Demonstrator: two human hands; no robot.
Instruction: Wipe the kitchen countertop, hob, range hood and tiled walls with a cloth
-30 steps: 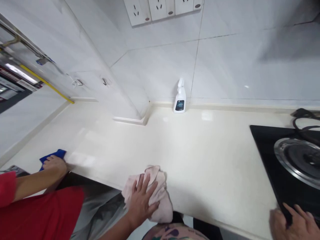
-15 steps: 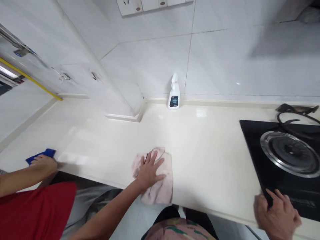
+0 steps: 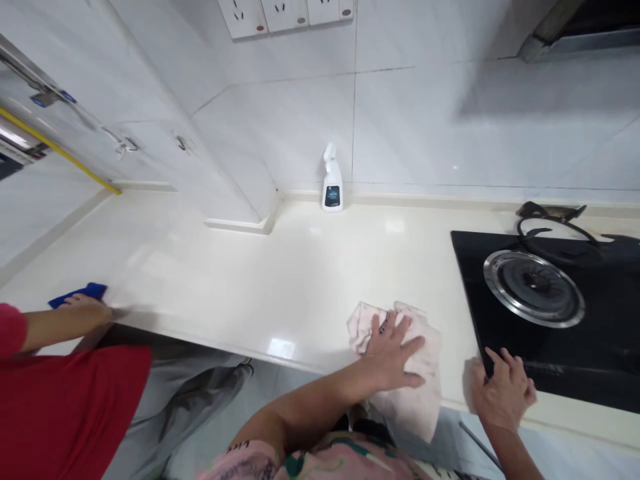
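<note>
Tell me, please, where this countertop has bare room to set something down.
The widest bare stretch of countertop runs between the blue cloth and the pink cloth under the left hand. A smaller patch lies between the spray bottle and the black gas hob. It is crowded at the front right, where the right hand meets the hob's edge.

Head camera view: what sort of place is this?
Most likely a kitchen. A black gas hob with a steel burner ring is set into a cream countertop, and above it are white tiled walls with a row of power sockets.
</note>
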